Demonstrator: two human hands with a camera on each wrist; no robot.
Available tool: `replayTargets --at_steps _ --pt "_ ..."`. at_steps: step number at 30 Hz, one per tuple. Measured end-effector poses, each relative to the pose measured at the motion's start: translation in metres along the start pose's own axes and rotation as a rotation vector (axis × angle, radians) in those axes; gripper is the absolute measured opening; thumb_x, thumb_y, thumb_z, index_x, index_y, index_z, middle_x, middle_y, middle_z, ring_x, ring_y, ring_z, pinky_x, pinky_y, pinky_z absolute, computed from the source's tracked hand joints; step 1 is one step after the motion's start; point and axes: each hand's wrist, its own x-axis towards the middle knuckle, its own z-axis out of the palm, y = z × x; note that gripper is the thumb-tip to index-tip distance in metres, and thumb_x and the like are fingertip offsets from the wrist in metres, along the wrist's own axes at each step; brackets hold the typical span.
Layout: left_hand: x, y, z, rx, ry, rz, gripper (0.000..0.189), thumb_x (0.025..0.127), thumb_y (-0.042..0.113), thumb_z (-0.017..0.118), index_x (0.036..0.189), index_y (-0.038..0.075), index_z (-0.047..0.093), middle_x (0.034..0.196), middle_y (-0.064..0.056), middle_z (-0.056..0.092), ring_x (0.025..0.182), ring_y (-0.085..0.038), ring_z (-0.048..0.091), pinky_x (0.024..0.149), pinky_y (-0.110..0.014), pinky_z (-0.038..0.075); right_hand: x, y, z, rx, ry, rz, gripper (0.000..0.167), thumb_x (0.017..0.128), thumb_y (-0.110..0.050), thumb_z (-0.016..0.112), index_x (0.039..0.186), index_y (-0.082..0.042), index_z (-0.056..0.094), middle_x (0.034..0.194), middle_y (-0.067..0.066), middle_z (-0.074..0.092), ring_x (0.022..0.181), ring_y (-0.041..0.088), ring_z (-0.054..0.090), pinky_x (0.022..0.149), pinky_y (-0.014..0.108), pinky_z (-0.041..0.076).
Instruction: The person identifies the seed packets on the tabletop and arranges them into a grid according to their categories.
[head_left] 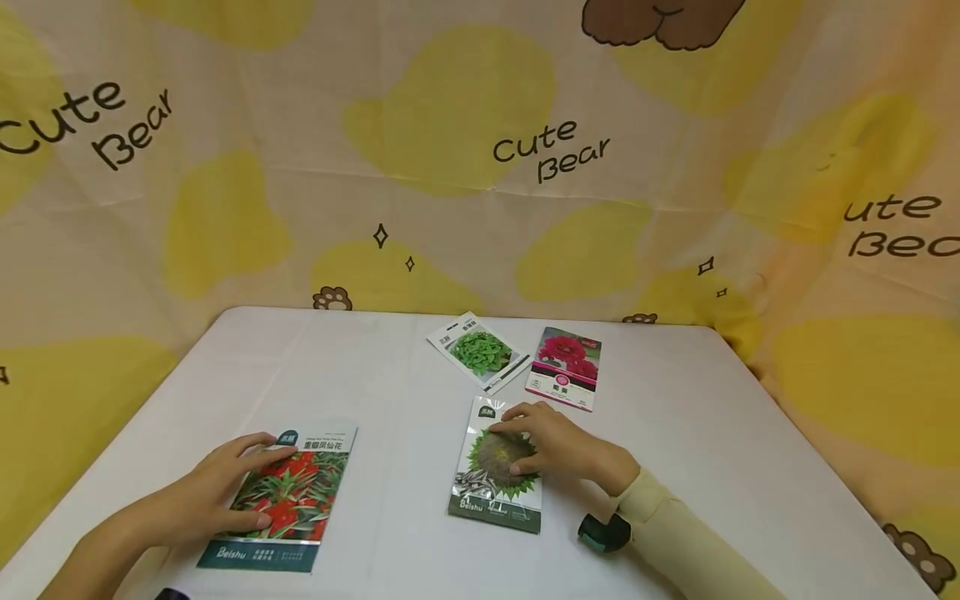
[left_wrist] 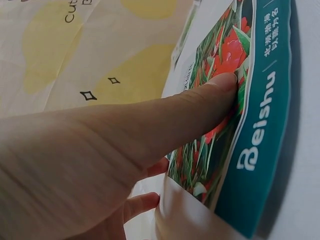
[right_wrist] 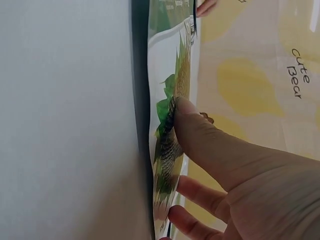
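On the left, a seed packet with red flowers and a teal bottom band (head_left: pixel 300 492) lies on the white table. My left hand (head_left: pixel 213 492) rests on its left side, fingers spread toward the top. In the left wrist view the thumb (left_wrist: pixel 200 97) presses on the red flower picture. Near the middle lies a sunflower seed packet (head_left: pixel 483 487), with a green head and striped seeds printed on it. My right hand (head_left: pixel 558 442) touches its right side from above. The right wrist view has that thumb (right_wrist: pixel 192 122) on the printed seeds.
Behind the sunflower packet lie a seed packet with green leaves (head_left: pixel 480 354) and one with pink flowers (head_left: pixel 564 367). A dark object (head_left: pixel 603 532) sits by my right wrist. A patterned "Cute Bear" cloth (head_left: pixel 450 108) hangs behind the white table (head_left: pixel 390 375).
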Motion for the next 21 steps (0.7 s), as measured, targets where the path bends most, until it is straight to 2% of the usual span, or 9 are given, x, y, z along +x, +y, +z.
replayTargets --at_steps 7,14,21 --pt "0.0 0.001 -0.001 0.002 -0.018 -0.006 0.075 0.076 0.043 0.085 0.142 0.023 0.055 0.144 -0.02 0.045 0.126 -0.045 0.044 0.092 -0.073 0.04 0.001 -0.008 0.005 0.013 -0.009 -0.006 0.057 0.085 -0.027 0.081 0.139 -0.016 0.063 0.137 0.011 0.06 0.122 0.031 0.053 0.1 0.047 0.046" --pt "-0.002 0.0 0.0 -0.01 0.005 0.009 0.074 0.076 0.042 0.085 0.14 0.021 0.056 0.142 -0.02 0.046 0.126 -0.046 0.044 0.091 -0.072 0.039 0.002 -0.021 0.01 0.007 -0.051 0.014 0.06 0.086 -0.03 0.08 0.142 -0.02 0.061 0.143 0.01 0.056 0.126 0.031 0.051 0.102 0.051 0.043" --pt "-0.001 0.002 -0.002 -0.002 -0.002 0.004 0.075 0.076 0.043 0.085 0.142 0.023 0.055 0.144 -0.02 0.045 0.127 -0.046 0.043 0.091 -0.073 0.04 0.001 -0.031 0.011 -0.027 -0.082 0.02 0.059 0.089 -0.035 0.076 0.144 -0.024 0.057 0.145 0.008 0.052 0.125 0.027 0.05 0.098 0.048 0.043"
